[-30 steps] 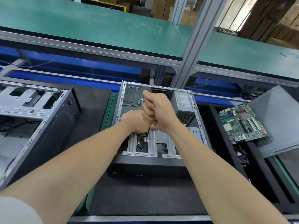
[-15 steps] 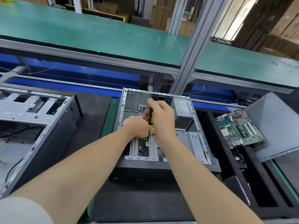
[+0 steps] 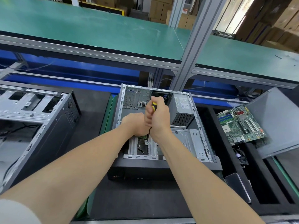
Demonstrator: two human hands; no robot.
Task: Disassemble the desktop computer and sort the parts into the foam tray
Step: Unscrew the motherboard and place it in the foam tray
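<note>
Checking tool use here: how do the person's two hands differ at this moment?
The right hand grips a yellow-and-black screwdriver near upright; the left hand shows no tool, and its fingers are hidden. The right hand sits higher and in front, partly covering the left hand beside it. The screwdriver's tip reaches the drive cage below the right hand, not the left. Both are inside the open computer case.
</note>
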